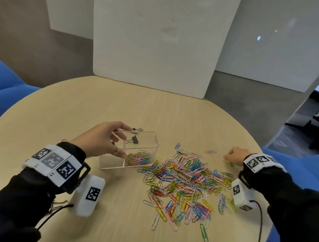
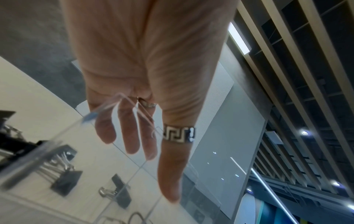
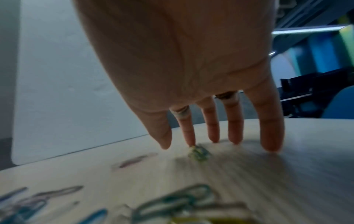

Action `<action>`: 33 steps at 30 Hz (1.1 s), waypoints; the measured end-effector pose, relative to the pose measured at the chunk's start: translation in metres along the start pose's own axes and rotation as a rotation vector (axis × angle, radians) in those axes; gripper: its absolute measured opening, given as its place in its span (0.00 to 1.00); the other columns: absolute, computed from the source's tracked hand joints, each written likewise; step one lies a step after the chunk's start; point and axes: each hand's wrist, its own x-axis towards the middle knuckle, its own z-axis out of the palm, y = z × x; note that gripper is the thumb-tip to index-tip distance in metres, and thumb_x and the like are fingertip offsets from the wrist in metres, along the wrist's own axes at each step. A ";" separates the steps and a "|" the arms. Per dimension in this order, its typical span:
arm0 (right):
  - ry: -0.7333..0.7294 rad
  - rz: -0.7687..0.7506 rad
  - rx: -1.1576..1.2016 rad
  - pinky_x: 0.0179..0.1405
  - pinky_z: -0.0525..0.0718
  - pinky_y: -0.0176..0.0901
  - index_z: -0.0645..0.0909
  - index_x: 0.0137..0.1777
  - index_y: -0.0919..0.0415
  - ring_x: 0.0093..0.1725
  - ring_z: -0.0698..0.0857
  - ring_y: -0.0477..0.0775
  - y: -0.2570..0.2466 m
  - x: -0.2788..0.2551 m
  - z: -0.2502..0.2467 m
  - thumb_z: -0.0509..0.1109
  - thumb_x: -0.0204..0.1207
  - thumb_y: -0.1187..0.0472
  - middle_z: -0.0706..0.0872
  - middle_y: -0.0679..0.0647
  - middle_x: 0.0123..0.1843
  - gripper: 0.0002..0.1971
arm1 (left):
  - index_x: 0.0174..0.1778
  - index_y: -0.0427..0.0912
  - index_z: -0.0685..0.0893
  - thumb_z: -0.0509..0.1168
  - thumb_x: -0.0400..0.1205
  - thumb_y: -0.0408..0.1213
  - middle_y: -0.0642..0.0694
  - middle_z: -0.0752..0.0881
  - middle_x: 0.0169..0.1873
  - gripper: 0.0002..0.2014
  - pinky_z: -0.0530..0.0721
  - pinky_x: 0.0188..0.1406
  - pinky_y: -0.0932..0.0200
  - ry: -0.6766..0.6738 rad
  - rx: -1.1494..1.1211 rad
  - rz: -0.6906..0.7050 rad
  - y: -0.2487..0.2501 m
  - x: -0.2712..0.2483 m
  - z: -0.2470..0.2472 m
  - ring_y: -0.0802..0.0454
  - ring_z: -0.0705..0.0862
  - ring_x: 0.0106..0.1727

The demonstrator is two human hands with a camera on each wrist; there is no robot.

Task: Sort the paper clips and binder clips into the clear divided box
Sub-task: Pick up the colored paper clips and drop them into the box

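Observation:
A clear divided box (image 1: pixel 150 139) stands left of centre on the round table (image 1: pixel 117 106). My left hand (image 1: pixel 126 141) holds its left end, thumb on the near side and fingers over the far rim. Coloured paper clips (image 1: pixel 138 158) fill its near compartment, and a black binder clip (image 1: pixel 134 140) lies in the far one. The left wrist view shows my left hand (image 2: pixel 159 174) against the clear wall (image 2: pixel 47 151), with binder clips (image 2: pixel 65 183) beyond. A big pile of paper clips (image 1: pixel 184 180) lies right of the box. My right hand (image 1: pixel 228 157) reaches down, index fingertip (image 3: pixel 191 142) touching a green paper clip (image 3: pixel 198 153).
Another binder clip (image 1: pixel 138 129) lies on the table just behind the box, and one more (image 1: pixel 60 203) by my left wrist. A white board (image 1: pixel 155 41) leans at the table's far edge. Blue seats (image 1: pixel 0 94) flank the table on both sides.

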 end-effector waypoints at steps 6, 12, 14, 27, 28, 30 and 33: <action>-0.059 -0.089 0.268 0.53 0.80 0.47 0.75 0.63 0.64 0.48 0.79 0.54 -0.024 -0.002 0.010 0.62 0.82 0.52 0.82 0.57 0.53 0.17 | 0.67 0.56 0.75 0.81 0.65 0.38 0.54 0.83 0.53 0.35 0.79 0.39 0.64 0.004 0.013 0.000 0.001 0.000 0.000 0.55 0.81 0.53; 0.046 -0.187 0.266 0.61 0.79 0.50 0.73 0.68 0.59 0.59 0.81 0.59 -0.044 0.004 0.007 0.62 0.80 0.49 0.80 0.59 0.64 0.20 | 0.67 0.55 0.76 0.81 0.64 0.38 0.53 0.83 0.54 0.35 0.82 0.53 0.57 0.009 0.013 0.002 0.000 0.000 0.000 0.56 0.82 0.51; 0.018 -0.185 0.118 0.72 0.71 0.52 0.68 0.74 0.59 0.71 0.74 0.61 -0.045 0.003 0.007 0.61 0.80 0.47 0.73 0.61 0.73 0.26 | 0.67 0.55 0.75 0.81 0.64 0.38 0.54 0.83 0.53 0.35 0.82 0.54 0.57 0.005 0.011 0.002 0.000 0.000 0.000 0.56 0.82 0.51; -0.012 -0.385 0.147 0.64 0.75 0.47 0.77 0.64 0.58 0.62 0.80 0.55 -0.066 -0.018 0.013 0.61 0.80 0.46 0.81 0.58 0.65 0.19 | 0.66 0.55 0.76 0.81 0.65 0.37 0.53 0.83 0.53 0.34 0.80 0.43 0.65 0.014 0.003 0.000 0.003 -0.001 0.000 0.54 0.82 0.53; -0.044 -0.380 0.130 0.64 0.75 0.46 0.76 0.65 0.57 0.65 0.78 0.57 -0.066 -0.021 0.013 0.61 0.80 0.45 0.79 0.58 0.67 0.20 | 0.66 0.55 0.76 0.81 0.65 0.37 0.53 0.83 0.53 0.34 0.80 0.42 0.65 0.017 0.007 -0.003 0.003 -0.001 0.000 0.54 0.82 0.53; -0.161 -0.400 0.145 0.55 0.75 0.42 0.74 0.67 0.54 0.64 0.77 0.54 -0.068 -0.034 0.009 0.60 0.79 0.42 0.77 0.54 0.64 0.22 | 0.66 0.55 0.76 0.81 0.65 0.37 0.53 0.83 0.53 0.34 0.81 0.41 0.62 0.025 0.009 -0.013 0.003 -0.002 -0.001 0.53 0.82 0.54; -0.302 -0.471 0.140 0.39 0.73 0.36 0.71 0.65 0.48 0.48 0.77 0.45 -0.078 -0.048 0.005 0.65 0.74 0.38 0.75 0.48 0.50 0.24 | 0.66 0.55 0.76 0.80 0.65 0.36 0.53 0.83 0.53 0.34 0.87 0.47 0.50 0.031 0.009 -0.037 0.003 -0.004 -0.003 0.53 0.81 0.54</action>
